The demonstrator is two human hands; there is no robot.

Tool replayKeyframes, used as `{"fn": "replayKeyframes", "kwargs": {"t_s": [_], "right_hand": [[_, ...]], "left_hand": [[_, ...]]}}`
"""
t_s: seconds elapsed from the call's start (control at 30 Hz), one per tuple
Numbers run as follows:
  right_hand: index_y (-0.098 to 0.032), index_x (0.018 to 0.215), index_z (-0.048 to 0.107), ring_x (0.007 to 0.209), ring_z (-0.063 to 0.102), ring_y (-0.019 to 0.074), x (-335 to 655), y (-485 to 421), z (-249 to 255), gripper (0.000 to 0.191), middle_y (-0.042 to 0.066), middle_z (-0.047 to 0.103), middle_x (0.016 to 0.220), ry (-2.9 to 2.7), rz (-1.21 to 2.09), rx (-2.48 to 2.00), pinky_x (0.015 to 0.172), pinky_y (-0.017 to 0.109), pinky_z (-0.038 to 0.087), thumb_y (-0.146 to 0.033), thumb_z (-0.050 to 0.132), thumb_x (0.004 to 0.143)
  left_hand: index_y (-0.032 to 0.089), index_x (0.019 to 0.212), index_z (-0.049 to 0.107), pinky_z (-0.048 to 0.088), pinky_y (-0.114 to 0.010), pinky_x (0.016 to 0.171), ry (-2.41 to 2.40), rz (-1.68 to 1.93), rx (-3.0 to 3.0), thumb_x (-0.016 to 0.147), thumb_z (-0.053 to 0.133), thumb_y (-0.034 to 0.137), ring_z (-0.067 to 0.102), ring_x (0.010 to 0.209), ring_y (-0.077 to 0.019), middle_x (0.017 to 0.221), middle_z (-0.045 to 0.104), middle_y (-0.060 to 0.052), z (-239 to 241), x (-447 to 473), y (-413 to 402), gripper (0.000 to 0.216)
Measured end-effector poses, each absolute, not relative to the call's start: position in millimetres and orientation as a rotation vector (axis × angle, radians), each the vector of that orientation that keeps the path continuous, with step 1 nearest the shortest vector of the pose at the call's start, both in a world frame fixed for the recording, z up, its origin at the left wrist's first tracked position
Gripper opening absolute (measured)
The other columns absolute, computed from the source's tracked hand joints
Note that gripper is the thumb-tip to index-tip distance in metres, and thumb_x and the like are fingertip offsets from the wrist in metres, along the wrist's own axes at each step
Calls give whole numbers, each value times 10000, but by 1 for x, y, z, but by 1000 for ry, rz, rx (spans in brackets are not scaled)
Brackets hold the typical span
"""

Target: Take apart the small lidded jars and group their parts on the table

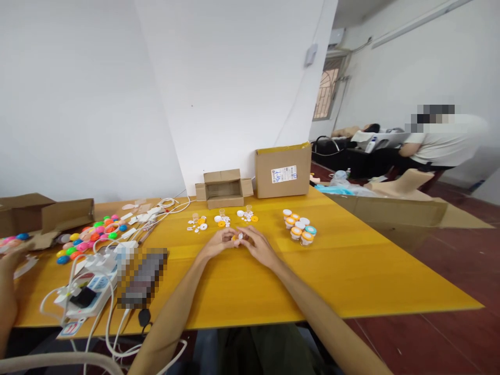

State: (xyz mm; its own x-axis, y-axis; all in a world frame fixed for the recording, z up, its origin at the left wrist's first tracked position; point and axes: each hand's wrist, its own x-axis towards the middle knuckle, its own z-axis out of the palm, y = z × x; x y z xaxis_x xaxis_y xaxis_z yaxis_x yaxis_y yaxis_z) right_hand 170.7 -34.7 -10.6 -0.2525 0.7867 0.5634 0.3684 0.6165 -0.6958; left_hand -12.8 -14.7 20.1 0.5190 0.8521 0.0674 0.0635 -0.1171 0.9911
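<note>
At the middle of the table, my left hand (219, 244) and my right hand (258, 247) meet with fingers curled inward. Between their fingertips is a small orange and white plastic part (238, 237); the fingers cover much of it, so its exact kind is unclear. Just beyond my hands lie small groups of loose white and orange parts, among them a white ring (203, 226), an orange ring (254, 219) and a clear cup (222, 212). To the right stands a cluster of small clear cups with orange, white and teal lids (300, 225).
An open cardboard box (224, 194) and a closed carton (283, 174) stand at the back. Leftward are colourful plastic balls (94, 234), a power strip (97, 286) with tangled cables, and a phone (144, 278). Another person's hand (8, 271) is at far left; a seated person (449, 138) is at right.
</note>
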Motion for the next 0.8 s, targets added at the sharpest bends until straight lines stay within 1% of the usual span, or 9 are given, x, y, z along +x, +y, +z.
{"fn": "replayKeyframes", "kwargs": {"t_s": [0.07,0.13,0.4,0.57,0.8], "right_hand": [[-278,1239,629,952,624,210,171,-35,-10,333,51,652,1003,-1876,533,-914,903,378,512,-304,538,919],[-278,1252,625,953,622,209,171,-36,-9,344,51,646,1004,-1890,532,-906,906,380,511,-301,538,920],[-277,1200,652,916,620,202,171,-40,-6,313,42,646,977,-1910,508,-969,871,359,511,-269,545,906],[-267,1131,665,923,620,207,169,-41,-6,268,46,651,981,-1926,492,-995,847,352,510,-254,551,889],[-252,1074,652,918,623,200,169,-39,-8,219,40,662,975,-1898,484,-988,840,337,507,-254,558,876]], "left_hand": [[180,872,629,485,-316,816,799,822,1538,518,892,411,650,826,-174,881,701,-39,18,-12,-14,497],[181,854,626,486,-324,836,805,842,1535,492,903,368,648,836,-177,889,702,-39,15,-11,-13,493],[171,818,640,489,-302,766,815,877,1648,555,864,323,620,745,-154,835,706,-22,9,-6,-12,378],[169,804,617,489,-295,774,797,882,1652,555,859,287,626,763,-152,839,697,-14,7,-5,-13,367],[171,849,637,491,-311,792,832,871,1664,552,864,306,640,811,-179,879,705,-36,8,-5,-13,397]]}}
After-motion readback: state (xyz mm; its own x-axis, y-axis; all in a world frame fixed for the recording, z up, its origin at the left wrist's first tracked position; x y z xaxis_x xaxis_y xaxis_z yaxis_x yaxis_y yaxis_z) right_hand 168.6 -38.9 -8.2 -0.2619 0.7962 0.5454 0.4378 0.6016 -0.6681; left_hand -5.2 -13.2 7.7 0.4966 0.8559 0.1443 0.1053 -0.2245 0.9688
